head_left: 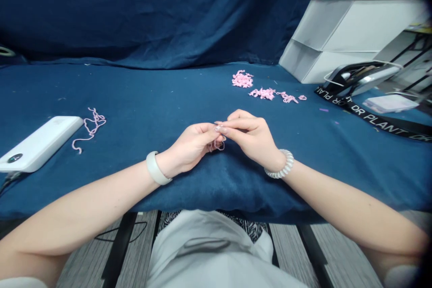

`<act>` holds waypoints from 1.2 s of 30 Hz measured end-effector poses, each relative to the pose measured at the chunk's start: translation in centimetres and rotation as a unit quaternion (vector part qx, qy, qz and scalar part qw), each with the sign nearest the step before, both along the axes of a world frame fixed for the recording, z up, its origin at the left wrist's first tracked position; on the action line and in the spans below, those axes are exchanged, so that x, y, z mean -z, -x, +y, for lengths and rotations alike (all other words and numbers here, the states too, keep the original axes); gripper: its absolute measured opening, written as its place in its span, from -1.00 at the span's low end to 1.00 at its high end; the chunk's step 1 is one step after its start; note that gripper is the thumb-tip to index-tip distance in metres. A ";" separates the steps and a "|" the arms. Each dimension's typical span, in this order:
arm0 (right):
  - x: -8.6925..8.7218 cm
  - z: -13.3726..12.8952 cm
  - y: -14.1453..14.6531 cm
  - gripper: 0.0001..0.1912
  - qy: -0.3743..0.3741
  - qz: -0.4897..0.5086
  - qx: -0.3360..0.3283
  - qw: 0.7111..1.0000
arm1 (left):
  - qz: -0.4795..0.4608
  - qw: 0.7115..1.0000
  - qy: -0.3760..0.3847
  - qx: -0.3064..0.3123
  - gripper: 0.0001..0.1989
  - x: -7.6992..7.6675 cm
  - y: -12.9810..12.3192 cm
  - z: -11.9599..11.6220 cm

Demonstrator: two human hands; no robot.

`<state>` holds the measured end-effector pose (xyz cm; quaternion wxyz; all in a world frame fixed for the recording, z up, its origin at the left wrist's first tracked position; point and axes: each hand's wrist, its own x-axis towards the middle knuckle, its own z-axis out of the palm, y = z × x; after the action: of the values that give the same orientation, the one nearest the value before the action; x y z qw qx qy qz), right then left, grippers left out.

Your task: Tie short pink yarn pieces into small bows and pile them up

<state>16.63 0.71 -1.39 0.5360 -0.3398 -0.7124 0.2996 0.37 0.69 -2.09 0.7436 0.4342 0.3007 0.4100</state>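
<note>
Left hand (189, 148) and right hand (251, 137) closed together at the fingertips, pinching a small loop of pink yarn (218, 145) just above the navy cloth-covered counter (162, 94). To the left, a loose pink yarn strand (90, 128) lies just beside a white power bank (40, 144). Farther ahead, small pink yarn clumps (263, 93) lie on the cloth.
</note>
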 end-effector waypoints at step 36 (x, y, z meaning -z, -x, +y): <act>-2.2 1.5 -1.9 -0.82 0.291 0.409 -0.105 0.858 | 0.259 0.944 -0.202 -0.030 -0.74 -0.5 0.7 0.7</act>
<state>18.52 2.20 0.77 0.6210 -0.2500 -0.3408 0.6601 -0.30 1.43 -1.59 0.5238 0.6577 0.4067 0.3573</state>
